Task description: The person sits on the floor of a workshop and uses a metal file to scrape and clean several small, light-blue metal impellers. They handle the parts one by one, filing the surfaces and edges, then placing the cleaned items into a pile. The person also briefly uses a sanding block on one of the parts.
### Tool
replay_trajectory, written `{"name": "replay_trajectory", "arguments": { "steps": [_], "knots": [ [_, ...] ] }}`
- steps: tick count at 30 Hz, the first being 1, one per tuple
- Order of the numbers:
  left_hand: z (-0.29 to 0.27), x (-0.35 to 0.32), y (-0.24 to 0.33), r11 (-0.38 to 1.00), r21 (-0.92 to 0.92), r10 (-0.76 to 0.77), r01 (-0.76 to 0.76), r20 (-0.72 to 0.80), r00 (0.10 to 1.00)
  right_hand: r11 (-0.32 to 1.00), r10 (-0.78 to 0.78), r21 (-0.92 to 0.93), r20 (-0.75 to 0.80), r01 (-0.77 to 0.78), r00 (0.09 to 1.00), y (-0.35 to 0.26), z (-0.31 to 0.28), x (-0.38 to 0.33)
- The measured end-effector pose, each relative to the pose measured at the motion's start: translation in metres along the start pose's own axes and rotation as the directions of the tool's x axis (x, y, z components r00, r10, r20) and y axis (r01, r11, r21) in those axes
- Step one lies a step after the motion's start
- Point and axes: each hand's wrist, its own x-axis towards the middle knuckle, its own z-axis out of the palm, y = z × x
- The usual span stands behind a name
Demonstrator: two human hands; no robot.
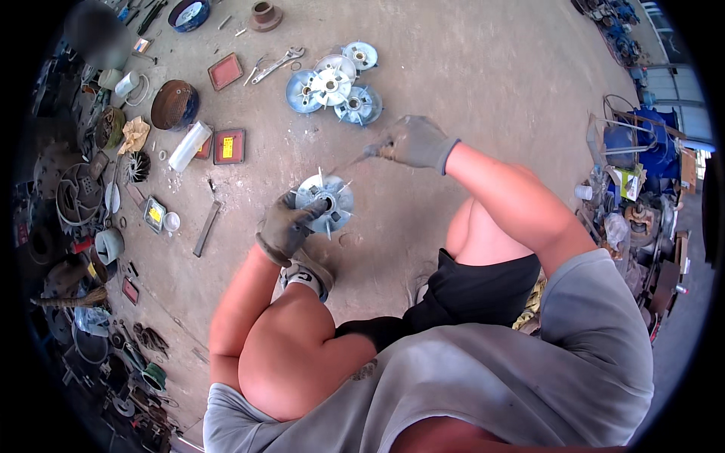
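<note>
My left hand [285, 229], in a grey work glove, grips a round, pale blue metal end cover [337, 198] with fins and a central hole; the thumb lies by the hole. My right hand [420, 142], also gloved, is closed around a thin, dark tool [362, 156]. Motion blurs this tool, so its kind is unclear; its far end points at the cover's upper rim, and I cannot tell whether they touch. Beyond my hands, several similar covers [331, 86] lie grouped on the floor, one on top of others.
On the floor at the left are an adjustable wrench [279, 65], red trays [229, 146], a rusty round pan [175, 105], a white roll [190, 146] and a flat metal bar [206, 228]. Clutter lines the left side. At the right stand a blue container [621, 148] and piled parts.
</note>
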Motion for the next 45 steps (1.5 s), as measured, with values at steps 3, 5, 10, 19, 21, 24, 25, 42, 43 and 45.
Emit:
{"name": "replay_trajectory", "arguments": {
  "steps": [3, 5, 10, 19, 21, 24, 25, 42, 43, 45],
  "knots": [
    [-0.002, -0.007, 0.001, 0.995, 0.088, 0.060, -0.055, -0.051, 0.997, 0.999, 0.037, 0.042, -0.089, -0.033, 0.995, -0.004, -0.009, -0.007],
    [-0.007, -0.005, 0.001, 0.981, 0.153, 0.138, -0.122, -0.097, 0.986, 0.989, -0.030, 0.144, -0.084, 0.042, 0.996, -0.028, 0.005, -0.015],
    [-0.009, 0.013, -0.007, 0.959, 0.123, 0.270, -0.255, -0.131, 0.954, 0.789, 0.055, 0.592, 0.198, -0.164, 0.979, -0.061, 0.073, -0.034],
    [-0.016, 0.017, 0.002, 0.865, 0.416, 0.398, -0.281, -0.227, 0.889, 0.679, 0.081, 0.733, -0.137, 0.046, 0.987, -0.075, 0.153, 0.012],
    [-0.021, 0.014, 0.007, 0.915, 0.326, 0.317, -0.239, -0.211, 0.925, 0.805, -0.008, 0.564, -0.299, 0.183, 0.954, -0.071, 0.173, 0.019],
    [-0.028, 0.013, 0.003, 0.940, 0.228, 0.301, -0.253, -0.208, 0.931, 0.397, 0.009, 0.900, 0.189, -0.177, 0.982, -0.077, 0.145, 0.016],
    [-0.026, 0.014, -0.001, 0.942, 0.201, 0.310, -0.270, -0.207, 0.928, 0.046, -0.102, 0.910, 0.414, -0.411, 0.905, -0.072, 0.128, 0.016],
    [-0.037, 0.021, -0.019, 0.873, 0.407, 0.429, -0.268, -0.379, 0.820, 0.313, 0.184, 0.941, 0.071, -0.127, 0.980, -0.111, 0.095, 0.008],
    [-0.038, 0.020, -0.021, 0.877, 0.389, 0.427, -0.282, -0.363, 0.828, 0.247, 0.191, 0.957, 0.104, -0.150, 0.976, -0.106, 0.093, 0.007],
    [-0.039, 0.018, -0.024, 0.884, 0.353, 0.425, -0.307, -0.330, 0.843, 0.086, 0.131, 0.949, 0.290, -0.303, 0.948, -0.109, 0.095, 0.010]
  ]
}}
